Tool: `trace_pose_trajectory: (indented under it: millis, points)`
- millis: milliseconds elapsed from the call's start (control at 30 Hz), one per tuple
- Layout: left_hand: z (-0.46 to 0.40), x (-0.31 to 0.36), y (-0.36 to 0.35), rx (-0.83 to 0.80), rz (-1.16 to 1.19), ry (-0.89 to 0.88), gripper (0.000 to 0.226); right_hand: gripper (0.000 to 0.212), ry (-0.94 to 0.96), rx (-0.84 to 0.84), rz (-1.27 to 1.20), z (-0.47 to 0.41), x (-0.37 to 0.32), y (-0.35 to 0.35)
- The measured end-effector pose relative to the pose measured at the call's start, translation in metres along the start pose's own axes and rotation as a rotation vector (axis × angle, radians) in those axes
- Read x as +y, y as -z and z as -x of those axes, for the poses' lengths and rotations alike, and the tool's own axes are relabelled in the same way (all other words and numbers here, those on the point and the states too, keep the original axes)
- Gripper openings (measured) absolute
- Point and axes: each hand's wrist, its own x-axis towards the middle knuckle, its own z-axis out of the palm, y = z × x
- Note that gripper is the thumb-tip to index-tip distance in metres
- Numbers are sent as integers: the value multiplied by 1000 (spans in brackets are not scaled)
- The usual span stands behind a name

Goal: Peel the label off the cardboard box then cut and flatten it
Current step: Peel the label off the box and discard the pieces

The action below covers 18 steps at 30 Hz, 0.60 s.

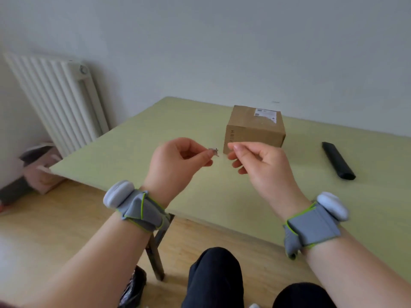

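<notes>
Head view: both hands raised above the surface.
Left grip: fingertips pinch a small scrap of label.
Right grip: fingers curled, holding nothing visible.
Box: upright behind the hands, torn label on top.
Knife: right of box.

Bare green tabletop lies open beneath both raised hands; beyond them stands the brown cardboard box, right a black oblong tool.
</notes>
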Motion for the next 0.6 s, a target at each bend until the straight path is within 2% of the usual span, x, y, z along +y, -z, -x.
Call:
trace_pose_trajectory:
  millis: [200,367,600]
  points:
    - [29,-42,83,137,15,110,6,14,7,-262,5,17,-13,-69]
    - [53,-75,124,199,71,197,20,15,8,-464,81,35,-21,-116]
    - [72,-131,167,325,-63,342,18,13,41,-578,102,50,-23,-165]
